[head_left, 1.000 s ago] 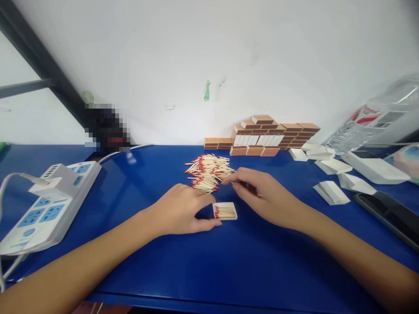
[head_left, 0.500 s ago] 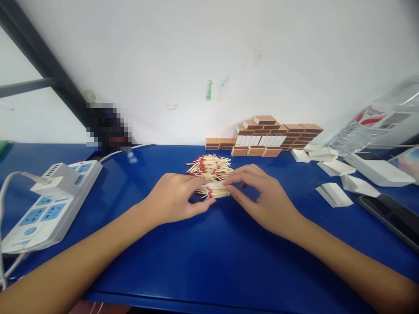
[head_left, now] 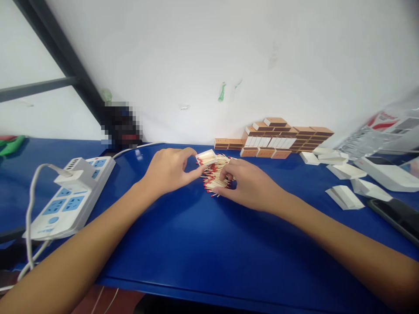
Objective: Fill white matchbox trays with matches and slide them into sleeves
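Blue desk (head_left: 196, 248) against a white wall (head_left: 163, 48), matches at centre, both hands on the job.
Desk top glossy, light glints near back edge; wall scuffed, green scrap (head_left: 222, 92) stuck on it. Dark metal frame (head_left: 63, 48) slants down at left, white power strip (head_left: 77, 218) below it with adapter plugged in. Matchbox stack (head_left: 283, 135) against wall, right of centre; clear bottle (head_left: 363, 135), empty white trays (head_left: 344, 197), white box (head_left: 388, 174) and dark phone (head_left: 397, 216) further right. Left hand (head_left: 168, 170): thumb and fingers pinching filled tray (head_left: 207, 157), tilted, just over the rear-left of match pile (head_left: 218, 179). Right hand (head_left: 250, 185): half curled, thumb and fingers slightly apart at pile's right side; can't make out whether it grips any matches.
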Available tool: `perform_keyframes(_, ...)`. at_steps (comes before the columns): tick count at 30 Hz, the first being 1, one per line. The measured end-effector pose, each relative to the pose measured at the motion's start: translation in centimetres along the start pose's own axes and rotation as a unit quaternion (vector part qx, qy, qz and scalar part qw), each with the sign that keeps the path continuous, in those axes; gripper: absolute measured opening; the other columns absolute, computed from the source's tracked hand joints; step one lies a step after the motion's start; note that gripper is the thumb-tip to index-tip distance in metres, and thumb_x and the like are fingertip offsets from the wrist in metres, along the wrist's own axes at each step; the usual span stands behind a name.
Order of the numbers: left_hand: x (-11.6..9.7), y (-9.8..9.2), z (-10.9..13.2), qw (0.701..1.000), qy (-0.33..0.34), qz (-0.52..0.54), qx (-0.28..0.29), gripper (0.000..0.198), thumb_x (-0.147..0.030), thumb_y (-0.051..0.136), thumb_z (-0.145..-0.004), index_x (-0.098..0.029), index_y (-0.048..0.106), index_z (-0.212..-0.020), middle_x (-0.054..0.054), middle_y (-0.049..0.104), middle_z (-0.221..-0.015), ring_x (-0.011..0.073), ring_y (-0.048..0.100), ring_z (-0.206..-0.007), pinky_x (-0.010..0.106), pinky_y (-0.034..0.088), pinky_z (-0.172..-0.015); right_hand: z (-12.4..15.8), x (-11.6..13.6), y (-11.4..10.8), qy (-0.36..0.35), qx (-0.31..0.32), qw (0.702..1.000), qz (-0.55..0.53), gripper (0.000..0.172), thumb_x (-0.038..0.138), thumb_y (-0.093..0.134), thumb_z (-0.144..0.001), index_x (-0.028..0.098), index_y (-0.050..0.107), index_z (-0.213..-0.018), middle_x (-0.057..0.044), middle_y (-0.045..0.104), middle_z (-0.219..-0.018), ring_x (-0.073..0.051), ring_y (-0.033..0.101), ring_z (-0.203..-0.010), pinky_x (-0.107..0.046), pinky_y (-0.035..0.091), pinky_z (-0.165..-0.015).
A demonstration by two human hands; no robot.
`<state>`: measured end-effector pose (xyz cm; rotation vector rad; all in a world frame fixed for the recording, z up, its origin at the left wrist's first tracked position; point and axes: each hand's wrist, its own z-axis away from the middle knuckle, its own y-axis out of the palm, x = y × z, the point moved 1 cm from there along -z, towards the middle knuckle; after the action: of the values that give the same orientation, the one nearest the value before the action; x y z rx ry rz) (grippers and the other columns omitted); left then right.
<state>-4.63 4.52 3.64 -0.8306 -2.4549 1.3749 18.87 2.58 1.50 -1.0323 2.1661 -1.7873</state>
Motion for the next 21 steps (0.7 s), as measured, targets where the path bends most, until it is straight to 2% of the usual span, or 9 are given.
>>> perform_keyframes(4,-0.4,0.1,0.3,1.0,0.01,-0.006,-0.008,0.035,-0.05,0.067,-0.088,-0.018,0.074,-0.1,-0.001,0.066,-0.063,0.0128,0.056,-0.053,0.026,0.032,-0.055,-0.2,0.3,0.6,0.006,0.027,1.0,0.007,0.027,0.042,0.077,-0.087,0.021,0.061,-0.08,-0.006,0.069,-0.092,-0.023,0.06,-0.087,-0.033,0.043,-0.071)
perform_keyframes(10,-0.7,0.5,0.6,1.0,0.021,-0.003,-0.002,0.031,-0.045,0.066,-0.087,-0.017,0.073,-0.099,-0.001,0.064,-0.061,0.0126,0.055,-0.052,0.026,0.031,-0.055,-0.9,0.5,0.7,0.015,0.06,0.998,0.024,0.02,0.032,0.073,-0.091,0.02,0.062,-0.081,-0.007,0.071,-0.091,-0.021,0.061,-0.082,-0.032,0.041,-0.067)
perform_keyframes(15,-0.9,0.9,0.7,1.0,0.026,0.001,0.014,0.034,-0.048,0.064,-0.089,-0.017,0.073,-0.098,-0.001,0.063,-0.06,0.0127,0.054,-0.051,0.026,0.029,-0.054,-1.1,0.7,0.4,0.028,0.102,0.994,-0.009,0.016,0.027,0.069,-0.094,0.019,0.063,-0.082,-0.005,0.072,-0.087,-0.019,0.061,-0.077,-0.031,0.04,-0.066)
perform_keyframes(21,-0.7,0.8,0.6,1.0,0.017,-0.002,0.02,0.033,-0.049,0.065,-0.088,-0.018,0.073,-0.099,-0.001,0.063,-0.06,0.0125,0.053,-0.052,0.026,0.03,-0.054,-0.6,0.1,0.1,0.015,0.095,0.995,-0.001,0.014,0.021,0.061,-0.096,0.02,0.061,-0.082,-0.006,0.069,-0.087,-0.02,0.06,-0.079,-0.031,0.039,-0.067)
